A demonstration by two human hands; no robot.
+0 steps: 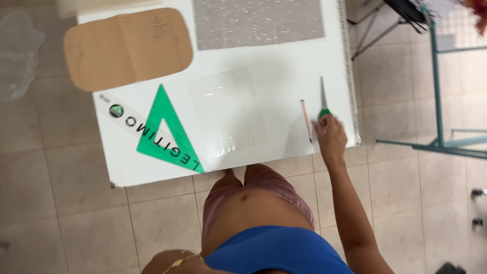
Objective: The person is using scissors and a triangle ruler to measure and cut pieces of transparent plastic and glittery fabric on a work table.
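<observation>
Fingers [324, 122] touch green-handled scissors [323, 101] (pencil [306, 121] beside) — white table [284, 76]

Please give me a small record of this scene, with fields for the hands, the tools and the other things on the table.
surface: white table
right hand: right hand on the green handle of the scissors, blades pointing away from the person
left hand: only the wrist shows at the bottom edge
beside scissors: pencil, just left of them
middle: clear plastic sheet, lying flat
left: green triangle ruler
far left: brown paper pattern
far middle: grey patterned fabric
</observation>
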